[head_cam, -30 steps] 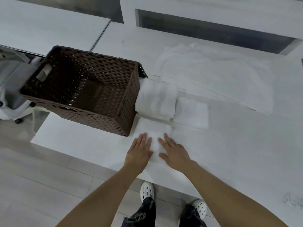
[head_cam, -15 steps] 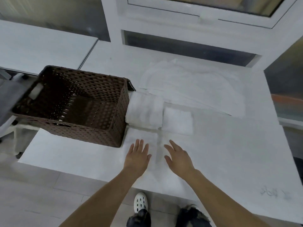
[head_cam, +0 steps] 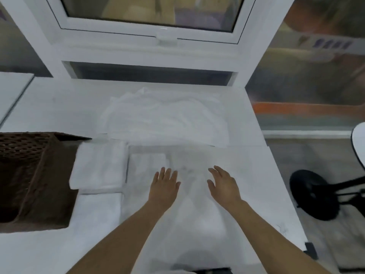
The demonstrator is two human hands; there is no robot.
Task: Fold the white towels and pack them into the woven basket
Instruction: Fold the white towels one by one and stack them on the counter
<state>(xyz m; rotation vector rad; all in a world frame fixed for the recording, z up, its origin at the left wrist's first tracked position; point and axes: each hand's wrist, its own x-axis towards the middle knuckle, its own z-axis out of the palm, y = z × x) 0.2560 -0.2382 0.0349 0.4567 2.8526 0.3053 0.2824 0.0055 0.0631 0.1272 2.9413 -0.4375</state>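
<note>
While both hands hover over the table with nothing in them, the head view, the only one supplied, shows the task between two towels. The left hand has its fingers straight and close together, palm down; the right hand has its fingers loosely spread, palm down. Neither hand holds or pinches anything. Whether the palms touch the surface cannot be determined, as the frame is blurred.

Positions relative to the hands:
- The small folded towel lies just beside the left hand's fingertips, on their far left.
- The thicker folded towel lies further left, with one edge against the woven basket.
- A third folded towel lies left of the left forearm, also beside the basket.
- The pile of unfolded towels lies beyond both hands, toward the window frame.
- The basket sits well to the left of both hands. No towel is visible in the part of its interior that shows.

Judged step: folding is partly complete and packing has not begun. The next move probably calls for a forward reach with both hands to draw one sheet off the pile, separating a single layer. Alternatively, the folded towels go left into the basket.
</note>
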